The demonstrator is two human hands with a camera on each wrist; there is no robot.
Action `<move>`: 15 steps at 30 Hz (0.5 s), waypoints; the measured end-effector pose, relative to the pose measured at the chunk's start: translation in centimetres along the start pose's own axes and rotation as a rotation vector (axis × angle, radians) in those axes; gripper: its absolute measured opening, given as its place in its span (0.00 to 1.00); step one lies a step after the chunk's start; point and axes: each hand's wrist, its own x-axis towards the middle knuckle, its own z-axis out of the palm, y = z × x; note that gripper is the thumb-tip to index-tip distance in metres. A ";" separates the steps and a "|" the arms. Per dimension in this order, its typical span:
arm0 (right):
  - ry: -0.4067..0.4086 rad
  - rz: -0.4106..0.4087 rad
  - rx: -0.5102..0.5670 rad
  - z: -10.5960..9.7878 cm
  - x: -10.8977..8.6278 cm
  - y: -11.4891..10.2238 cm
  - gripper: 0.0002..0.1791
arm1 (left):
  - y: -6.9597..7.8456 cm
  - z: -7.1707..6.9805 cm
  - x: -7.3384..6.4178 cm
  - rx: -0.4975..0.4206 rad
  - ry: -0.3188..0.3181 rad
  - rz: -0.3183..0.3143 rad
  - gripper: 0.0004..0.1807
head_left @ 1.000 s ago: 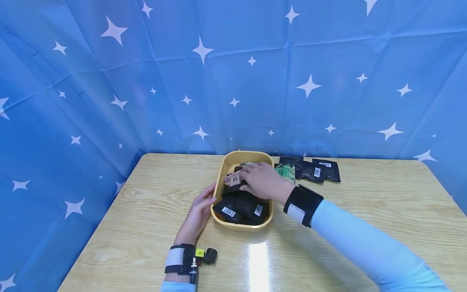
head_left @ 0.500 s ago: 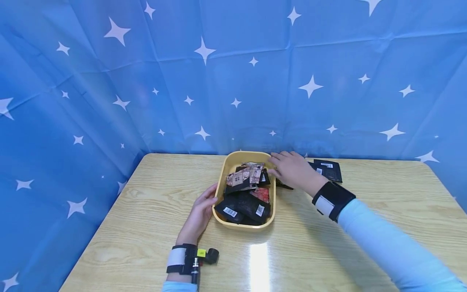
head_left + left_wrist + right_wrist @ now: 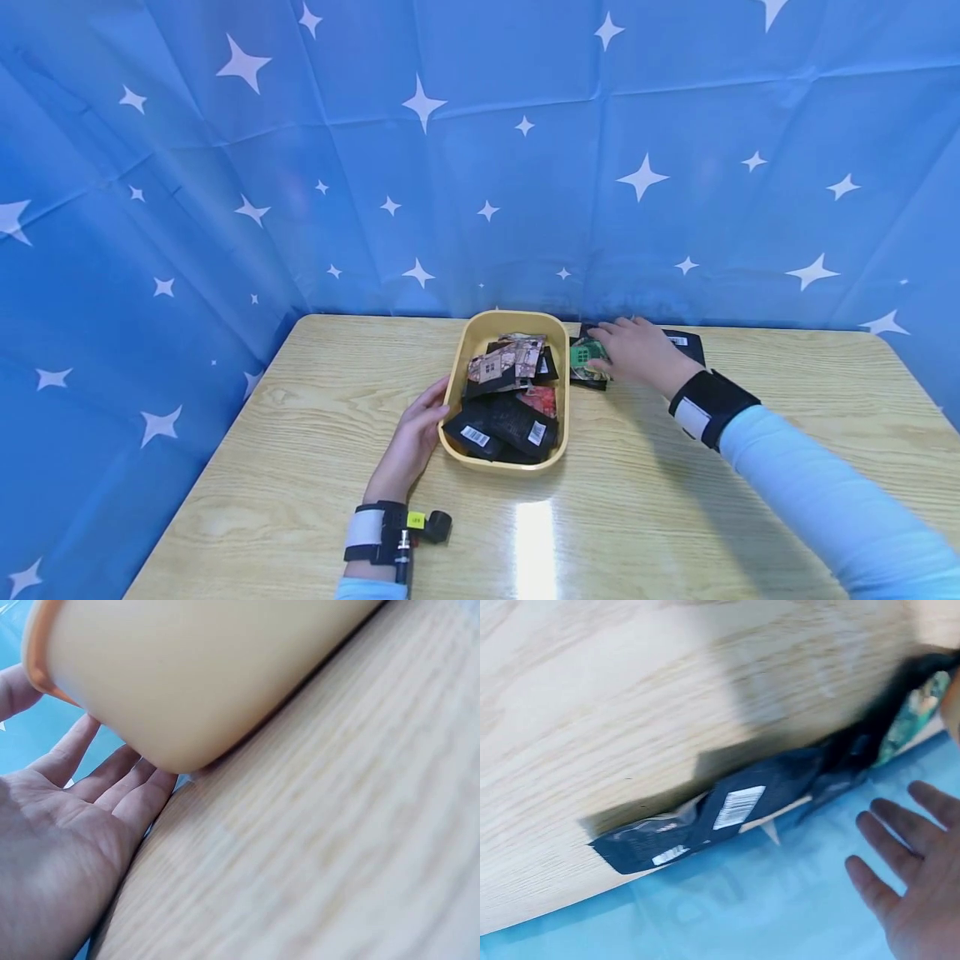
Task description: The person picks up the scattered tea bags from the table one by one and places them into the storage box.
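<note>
A yellow plastic basket (image 3: 566, 417) stands on the wooden table, filled with small black packets (image 3: 517, 421) and some with printed pink-brown fronts (image 3: 495, 367). My left hand (image 3: 408, 433) rests against its left side. In the left wrist view, the fingers (image 3: 97, 780) lie extended against the outer wall (image 3: 202, 675) and the thumb is at the rim. My right hand (image 3: 637, 350) hovers with spread fingers over a green-labelled packet (image 3: 581, 356) just right of the basket. The right wrist view shows those fingers (image 3: 877, 832) apart from the packets, gripping nothing.
More black packets with white barcode labels (image 3: 739, 806) lie in a row along the table's back edge, partly behind my right hand. A blue star-printed curtain (image 3: 480, 167) hangs directly behind the table (image 3: 300, 417).
My right hand has come out of the basket and moved right, over the packets on the table. A pink-brown packet now shows where it was. The left hand stays at the basket.
</note>
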 end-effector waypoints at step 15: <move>-0.066 -0.023 0.178 3.0 0.2 1.1 0.41 | -0.1 0.0 0.0 -0.023 0.006 0.003 0.31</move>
